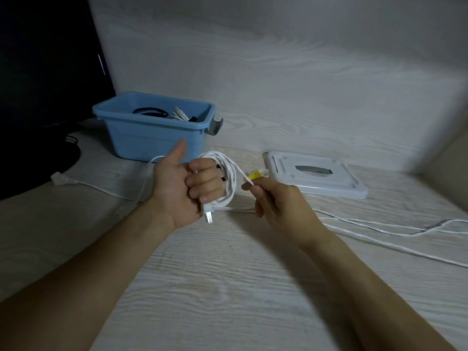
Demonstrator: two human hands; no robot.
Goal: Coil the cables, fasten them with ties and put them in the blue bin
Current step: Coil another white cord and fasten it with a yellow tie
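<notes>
Our left hand (187, 188), at the centre of the frame, has its fingers curled through a coil of white cable (229, 183), thumb up, a plug hanging below the fist. Just right of it, our right hand (276, 198) pinches the cable's free run where it leaves the coil; that loose length trails off to the right edge across the table (228, 287). We judge the coming wraps fall to this hand. Up and left of both, nearer the left hand, waits the blue bin (152, 138); a yellow tie (254, 175) lies just beyond the right fingertips.
</notes>
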